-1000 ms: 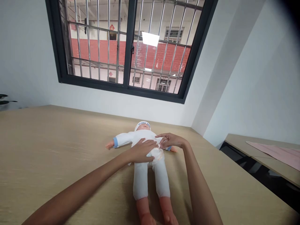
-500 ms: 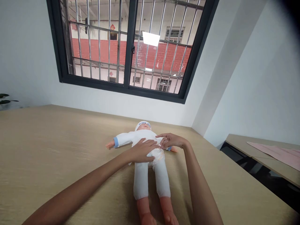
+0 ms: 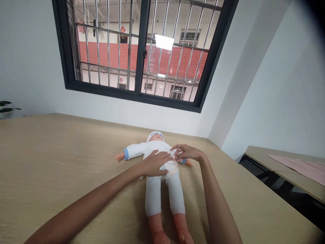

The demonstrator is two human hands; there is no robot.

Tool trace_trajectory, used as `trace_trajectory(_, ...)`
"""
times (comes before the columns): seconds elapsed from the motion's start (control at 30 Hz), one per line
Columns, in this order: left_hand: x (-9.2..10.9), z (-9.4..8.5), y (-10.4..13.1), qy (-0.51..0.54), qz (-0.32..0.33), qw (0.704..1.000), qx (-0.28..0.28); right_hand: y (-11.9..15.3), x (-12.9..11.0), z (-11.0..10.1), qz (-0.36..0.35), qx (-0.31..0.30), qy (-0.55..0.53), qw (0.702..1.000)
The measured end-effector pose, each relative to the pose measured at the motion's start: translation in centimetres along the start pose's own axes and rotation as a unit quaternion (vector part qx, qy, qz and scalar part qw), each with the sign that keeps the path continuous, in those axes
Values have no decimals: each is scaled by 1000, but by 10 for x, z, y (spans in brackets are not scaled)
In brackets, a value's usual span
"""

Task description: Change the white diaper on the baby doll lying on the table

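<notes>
A baby doll (image 3: 153, 196) in white clothes with blue cuffs lies on its back on the wooden table, head toward the window and feet toward me. Around its hips is a white diaper (image 3: 172, 167). My left hand (image 3: 156, 163) rests flat over the belly and the front of the diaper, fingers stretched out. At the diaper's waist on the right side, my right hand (image 3: 186, 153) pinches its edge between thumb and fingers. Those fingertips partly hide the spot they grip. A white cap (image 3: 155, 135) with dark lettering covers the doll's head.
The table (image 3: 63, 162) reaches back to the wall beneath a barred window (image 3: 138, 91). On the right stands another table with a pink cloth (image 3: 299, 166) on it. Leaves of a plant (image 3: 7, 109) show at the left edge.
The view has shifted very slightly. Both hands and the doll keep the same positions.
</notes>
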State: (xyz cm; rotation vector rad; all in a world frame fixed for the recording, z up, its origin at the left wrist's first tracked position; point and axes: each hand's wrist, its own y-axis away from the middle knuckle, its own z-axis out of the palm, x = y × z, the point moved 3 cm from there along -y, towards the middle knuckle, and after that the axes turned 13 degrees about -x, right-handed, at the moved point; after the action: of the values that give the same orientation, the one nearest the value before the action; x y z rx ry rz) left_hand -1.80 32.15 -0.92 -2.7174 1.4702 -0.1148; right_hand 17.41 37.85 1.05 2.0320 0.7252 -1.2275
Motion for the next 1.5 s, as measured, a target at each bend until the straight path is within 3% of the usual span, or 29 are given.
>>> trace_trajectory(0.8,3,-5,1,69,1,997,24,-4,-4,2,28,43,29,998)
trace_trajectory(0.97,-3,-23,4,150,5,987,57,-13,-8,5,42,59,82,994)
trace_trajectory(1.1,-22,-45,16,244,-38,965,84,-15,-11,8,57,64,94,992)
trace_trajectory(1.27,-42,-55,26,296,-63,951,70,-13,-16,10,58,76,89,991)
trace_trajectory(1.5,-46,-42,22,262,-112,959,-10,-5,-17,5,61,91,118,987)
